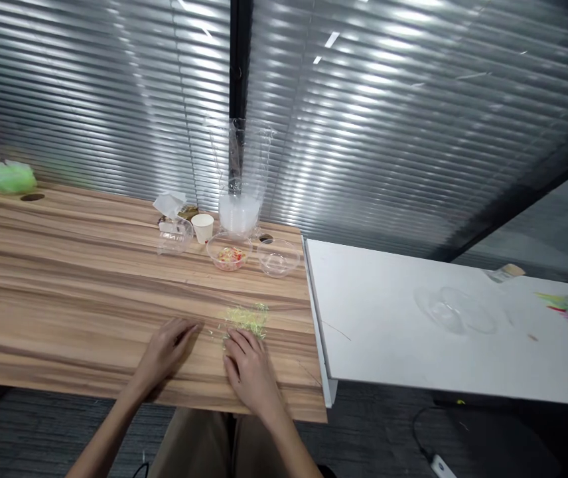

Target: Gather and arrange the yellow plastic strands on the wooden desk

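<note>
A loose patch of fine yellow-green shreds [248,320] lies on the wood-grain table, with a few strands scattered to its left. My right hand [250,372] rests at the near edge of these shreds, its fingers stretched forward and touching them. To the left, my left hand [165,350] lies low on the tabletop with its fingers reaching right and its thumb a little apart. Nothing shows in it, though its underside is hidden. Beyond the shreds stand a clear bowl [229,252] with small red and yellow bits and another clear bowl [278,257].
Behind the bowls stands a clear plastic bag [239,212] with white contents. Near it are a paper cup [203,228], a tipped clear cup [175,237] and crumpled white paper [170,204]. A white table [373,299] adjoins on the right, holding clear plastic pieces [456,310].
</note>
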A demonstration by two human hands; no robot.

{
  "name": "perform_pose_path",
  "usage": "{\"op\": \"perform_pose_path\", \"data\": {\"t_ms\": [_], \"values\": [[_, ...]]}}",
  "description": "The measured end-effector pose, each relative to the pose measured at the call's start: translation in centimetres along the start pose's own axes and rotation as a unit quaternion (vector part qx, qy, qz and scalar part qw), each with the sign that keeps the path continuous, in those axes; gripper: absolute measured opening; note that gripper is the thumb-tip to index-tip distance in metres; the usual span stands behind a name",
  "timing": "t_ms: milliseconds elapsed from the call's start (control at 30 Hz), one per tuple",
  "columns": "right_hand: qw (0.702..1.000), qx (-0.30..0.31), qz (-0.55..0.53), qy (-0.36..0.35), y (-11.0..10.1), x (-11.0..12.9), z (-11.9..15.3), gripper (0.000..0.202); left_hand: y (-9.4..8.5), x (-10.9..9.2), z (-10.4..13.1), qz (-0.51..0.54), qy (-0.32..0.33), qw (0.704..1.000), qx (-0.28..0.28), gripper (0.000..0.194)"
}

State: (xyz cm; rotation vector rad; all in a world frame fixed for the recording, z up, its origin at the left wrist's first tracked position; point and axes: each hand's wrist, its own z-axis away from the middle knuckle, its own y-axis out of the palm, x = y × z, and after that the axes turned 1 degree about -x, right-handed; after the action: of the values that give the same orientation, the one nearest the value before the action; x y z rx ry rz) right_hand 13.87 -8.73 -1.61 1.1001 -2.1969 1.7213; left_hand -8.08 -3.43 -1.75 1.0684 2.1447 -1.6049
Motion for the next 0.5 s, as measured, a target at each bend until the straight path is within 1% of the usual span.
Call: {"op": "perform_pose_path", "data": {"t_ms": [133,267,333,400,500], "values": [[1.0,-0.008,0.002,-0.006,0.18,-0.02,-0.01,0.029,0.21,0.47,-0.03,0.004,0.017,1.0,-0.007,0.035],[1.0,-0.011,0.0,-0.009,0.21,-0.06,-0.01,0.029,-0.02,0.46,-0.07,-0.01,0.041,0.998,-0.052,0.035],[1.0,-0.008,-0.002,-0.01,0.13,-0.03,-0.03,0.029,-0.1,0.32,-0.06,-0.024,0.065,0.996,-0.061,0.034],[1.0,-0.003,-0.002,-0.012,-0.01,0.02,-0.09,0.029,0.01,0.18,-0.03,-0.038,0.093,0.994,-0.045,0.03],[1.0,-0.005,-0.008,-0.009,-0.2,0.1,-0.23,0.029,0.54,0.19,0.1,-0.059,0.134,0.989,-0.003,0.026]]}}
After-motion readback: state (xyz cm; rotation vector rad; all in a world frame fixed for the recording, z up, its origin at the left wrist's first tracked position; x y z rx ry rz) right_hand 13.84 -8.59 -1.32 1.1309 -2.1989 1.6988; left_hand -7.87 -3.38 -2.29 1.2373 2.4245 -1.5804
